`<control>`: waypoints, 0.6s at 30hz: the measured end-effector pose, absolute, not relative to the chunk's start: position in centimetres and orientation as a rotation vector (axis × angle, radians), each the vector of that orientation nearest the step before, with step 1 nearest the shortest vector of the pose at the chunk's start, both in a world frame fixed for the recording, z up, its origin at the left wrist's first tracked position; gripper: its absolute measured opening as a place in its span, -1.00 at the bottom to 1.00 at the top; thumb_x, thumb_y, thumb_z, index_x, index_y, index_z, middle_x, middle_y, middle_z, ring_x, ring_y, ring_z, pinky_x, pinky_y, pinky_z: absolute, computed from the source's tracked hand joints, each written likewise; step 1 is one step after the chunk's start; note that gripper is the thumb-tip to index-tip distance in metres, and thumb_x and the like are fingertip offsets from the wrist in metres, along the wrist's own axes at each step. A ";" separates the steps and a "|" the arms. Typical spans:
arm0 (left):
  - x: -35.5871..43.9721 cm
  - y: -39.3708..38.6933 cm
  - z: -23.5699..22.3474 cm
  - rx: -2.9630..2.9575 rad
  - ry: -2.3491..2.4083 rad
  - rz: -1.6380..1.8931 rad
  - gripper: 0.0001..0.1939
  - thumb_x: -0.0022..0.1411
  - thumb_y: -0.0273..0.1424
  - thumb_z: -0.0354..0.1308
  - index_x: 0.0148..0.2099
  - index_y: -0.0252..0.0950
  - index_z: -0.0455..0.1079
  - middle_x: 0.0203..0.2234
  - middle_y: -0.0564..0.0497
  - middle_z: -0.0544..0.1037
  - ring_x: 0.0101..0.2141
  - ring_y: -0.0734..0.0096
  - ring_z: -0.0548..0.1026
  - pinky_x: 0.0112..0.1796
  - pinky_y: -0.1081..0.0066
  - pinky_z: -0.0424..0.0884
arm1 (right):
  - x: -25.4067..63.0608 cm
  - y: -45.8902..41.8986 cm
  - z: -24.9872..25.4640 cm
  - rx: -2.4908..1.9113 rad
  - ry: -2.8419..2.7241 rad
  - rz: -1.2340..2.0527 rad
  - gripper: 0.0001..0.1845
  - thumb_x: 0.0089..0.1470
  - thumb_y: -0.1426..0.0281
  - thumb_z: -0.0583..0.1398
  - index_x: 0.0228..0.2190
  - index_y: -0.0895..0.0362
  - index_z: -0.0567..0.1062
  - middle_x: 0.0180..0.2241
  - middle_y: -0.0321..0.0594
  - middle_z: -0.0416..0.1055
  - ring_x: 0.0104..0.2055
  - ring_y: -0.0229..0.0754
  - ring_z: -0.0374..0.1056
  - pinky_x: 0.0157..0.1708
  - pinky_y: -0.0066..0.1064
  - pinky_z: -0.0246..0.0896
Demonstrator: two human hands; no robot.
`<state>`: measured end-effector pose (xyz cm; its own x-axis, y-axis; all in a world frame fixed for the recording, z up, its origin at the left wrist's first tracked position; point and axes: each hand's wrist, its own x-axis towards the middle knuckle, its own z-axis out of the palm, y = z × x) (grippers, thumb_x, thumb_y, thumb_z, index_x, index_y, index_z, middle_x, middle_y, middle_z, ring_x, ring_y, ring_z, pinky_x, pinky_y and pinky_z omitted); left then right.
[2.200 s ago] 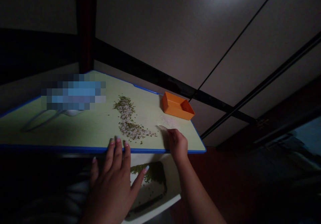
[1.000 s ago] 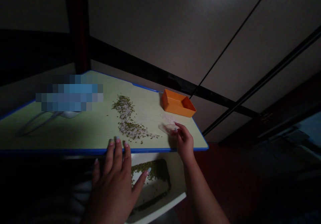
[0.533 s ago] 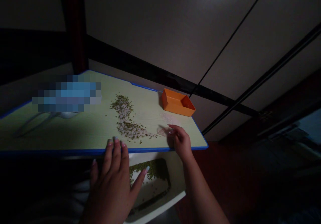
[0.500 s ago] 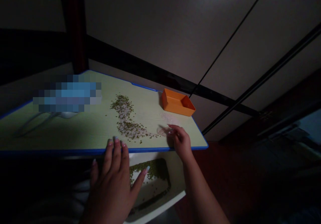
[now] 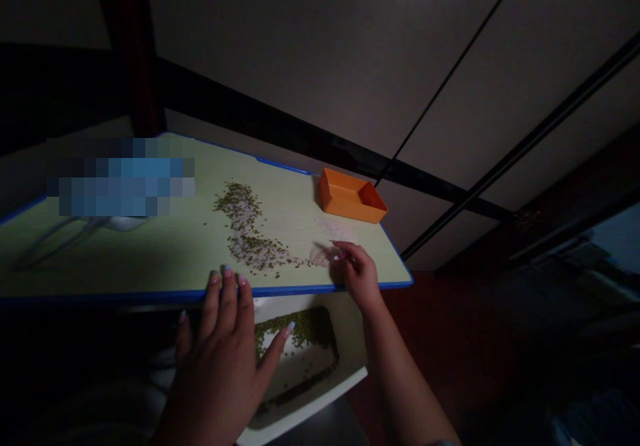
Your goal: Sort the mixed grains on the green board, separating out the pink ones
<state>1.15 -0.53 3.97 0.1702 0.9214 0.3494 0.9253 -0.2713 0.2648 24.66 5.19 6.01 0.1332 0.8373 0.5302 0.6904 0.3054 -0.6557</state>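
watching remotely, i see the right hand (image 5: 361, 276) pinching a thin clear plastic-looking piece (image 5: 321, 255) beside the winding green-and-white grain pile (image 5: 257, 249), presumably for control; the left hand (image 5: 221, 356), spread, holding nothing, lies at the blue-edged pale-green tabletop (image 5: 295, 199) (likely for balance).

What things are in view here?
table: one, yellowish, blue edge, centre
open box: one, orange, table's far right
mixed grains: many, green and whitish, table's middle
pale grains: many, pinkish, before box
scooplike piece: one, clear, near pale grains
pixelated item: one, blue, table's left
tub: one, white, below table
tub grains: many, green, inside tub
post: one, dark red, back left
panels: several, grey, behind
left hand: one, pale nails, table's near edge
right hand: one, pale nails, holding scooplike piece
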 end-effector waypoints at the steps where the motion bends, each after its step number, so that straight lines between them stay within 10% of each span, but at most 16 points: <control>1: 1.1 -0.5 3.9 -2.399 -1.888 -0.706 -0.17 0.20 0.00 -0.35 0.25 -0.58 0.06 0.31 -0.27 -0.05 0.32 0.03 -0.17 0.11 -0.16 0.09 | 24.7 5.2 6.0 -1.440 -1.593 0.188 -0.58 -0.04 0.57 0.07 -0.17 0.07 0.55 -0.24 -0.20 0.51 -0.17 -0.15 0.34 -0.14 -0.32 0.24; 18: 1.1 -0.6 4.2 -2.419 -1.935 -0.689 -0.17 0.19 0.00 -0.36 0.26 -0.58 0.04 0.32 -0.29 -0.07 0.32 0.02 -0.20 0.14 -0.16 0.03 | 24.6 5.2 5.8 -1.430 -1.612 0.258 -0.75 0.11 0.41 0.10 -0.21 0.04 0.54 -0.23 -0.21 0.51 -0.21 -0.16 0.38 -0.19 -0.34 0.29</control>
<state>1.11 -0.64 4.24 0.1624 0.9361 0.3120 0.9225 -0.2563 0.2888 24.64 5.22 5.82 0.1145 0.8639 0.4905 0.6675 0.2987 -0.6820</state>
